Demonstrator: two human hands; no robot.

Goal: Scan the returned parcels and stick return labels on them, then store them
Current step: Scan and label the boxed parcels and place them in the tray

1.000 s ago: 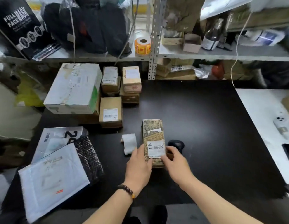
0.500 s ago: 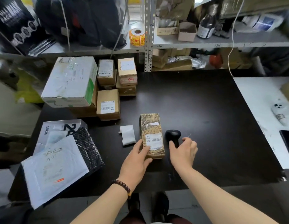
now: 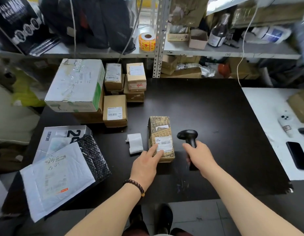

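far left, a white padded mailer [image 3: 57, 178] hangs over the near edge of the black table [image 3: 207, 108], with a black bubble mailer [image 3: 94, 155] tucked partly under it and a grey box printed with "20" [image 3: 62, 134] behind both. further back sits a large white carton with a green side [image 3: 76, 84], taped and scuffed, resting on brown cardboard. just right of it, a small brown box with a barcode label [image 3: 114, 110], and behind that two short stacks of labelled cardboard boxes [image 3: 136, 77] against the shelf upright. up on the shelf above, a roll of orange-and-yellow stickers [image 3: 147, 41].

moving in to the middle: a white slip of paper [image 3: 135, 143] lies flat on the table, just left of the parcel [image 3: 160, 130]. the parcel is a narrow brown box wrapped in printed tape, lying flat near the table's front centre, long side running away from the person. its white barcode label [image 3: 165, 143] faces up at the near end. the left hand [image 3: 146, 165], beaded bracelet [image 3: 135, 184] at the wrist, reaches in with fingers [image 3: 158, 151] stretched out straight and lying on the near part of that label, pressing rather than gripping.

just right of the parcel, the right hand [image 3: 200, 157] has its fingers wrapped round the handle of a black barcode scanner [image 3: 188, 136], whose head sits beside the parcel's middle, apart from it.

far right, a white table [image 3: 267, 106] adjoins the black one, with a dark phone [image 3: 296, 155] lying on it.
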